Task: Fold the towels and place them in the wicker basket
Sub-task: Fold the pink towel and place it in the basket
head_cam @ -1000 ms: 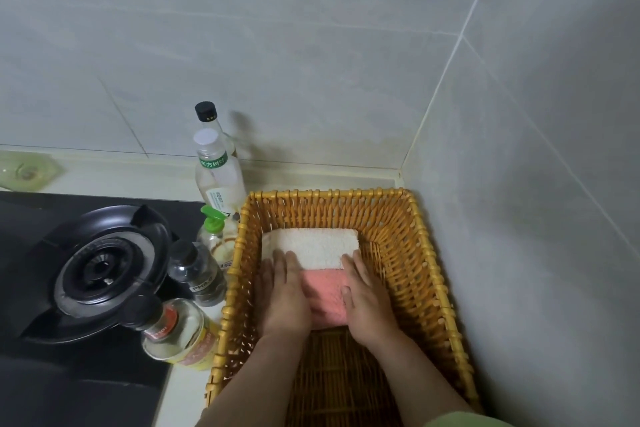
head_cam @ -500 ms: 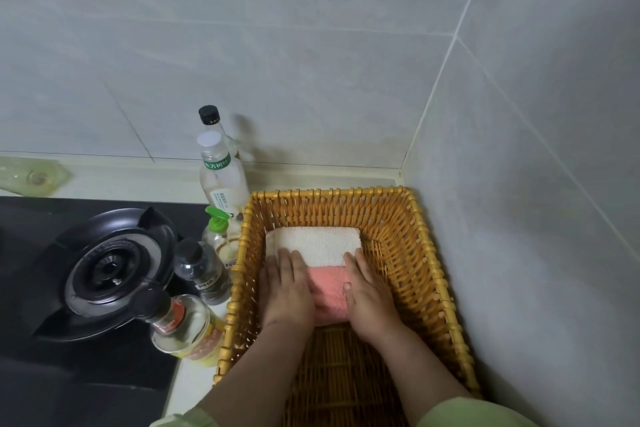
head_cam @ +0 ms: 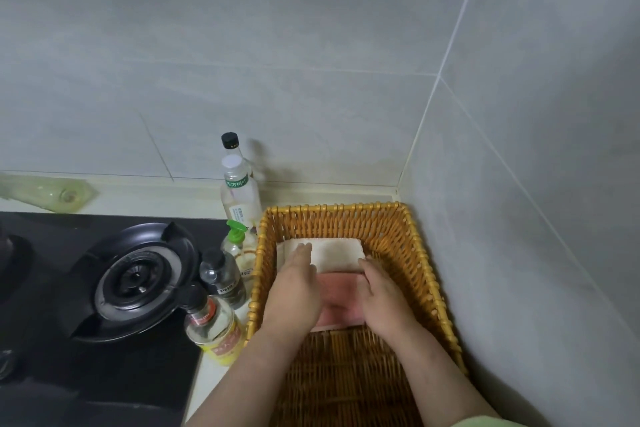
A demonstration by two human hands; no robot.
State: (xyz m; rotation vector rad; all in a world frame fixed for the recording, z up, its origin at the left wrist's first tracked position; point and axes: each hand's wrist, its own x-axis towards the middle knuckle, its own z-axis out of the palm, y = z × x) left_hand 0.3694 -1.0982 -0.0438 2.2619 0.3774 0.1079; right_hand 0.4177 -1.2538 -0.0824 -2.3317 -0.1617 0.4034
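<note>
A wicker basket (head_cam: pixel 412 239) stands in the corner of the counter against the tiled walls. Inside it, a folded white towel (head_cam: pixel 337 253) lies at the far end and a folded pink towel (head_cam: pixel 341 298) lies just in front of it. My left hand (head_cam: pixel 294 291) lies flat over the pink towel's left side, its fingertips reaching onto the white towel. My right hand (head_cam: pixel 381 295) rests flat on the pink towel's right side, fingers straight.
Several bottles stand left of the basket: a tall clear bottle (head_cam: pixel 240 194), a green-capped pump bottle (head_cam: pixel 237 239), a small dark-capped bottle (head_cam: pixel 221 279) and an oil bottle (head_cam: pixel 213 326). A black gas burner (head_cam: pixel 138 281) sits further left. Walls hem the basket behind and right.
My left hand has slid forward, its fingers now reaching onto the white towel. My right hand stays on the pink towel. The camera has drifted slightly.
</note>
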